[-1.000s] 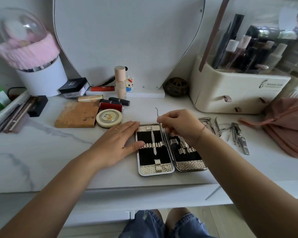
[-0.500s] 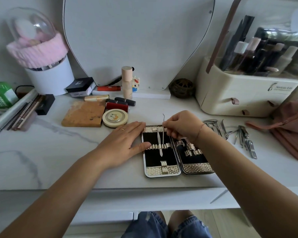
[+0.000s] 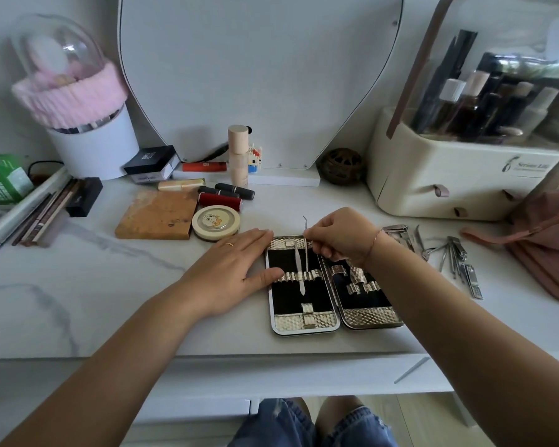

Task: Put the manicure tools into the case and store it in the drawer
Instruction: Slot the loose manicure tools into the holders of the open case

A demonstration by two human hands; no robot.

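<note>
The left hand point(image 3: 236, 272) lies flat on the white marble surface point(image 3: 78, 285), fingers straight, thumb against the open silver manicure case point(image 3: 304, 325). The right hand point(image 3: 339, 235), fingers curled, pinches a thin hooked metal tool point(image 3: 306, 253) over the case's left half.

White tabletop point(image 3: 78, 301), grey marble veining, spans full width. Far side: plain pale grey wall point(image 3: 0, 91). White rounded panel point(image 3: 255, 75) stands against the wall at centre, dark edge trim, small screws near the rim, on a white base point(image 3: 284, 180). Below the near edge: white front panels point(image 3: 188, 411), vertical seam between them. Light wood-plank floor point(image 3: 426, 417) shows under the table, near right. Light soft and even, shadows faint.
</note>
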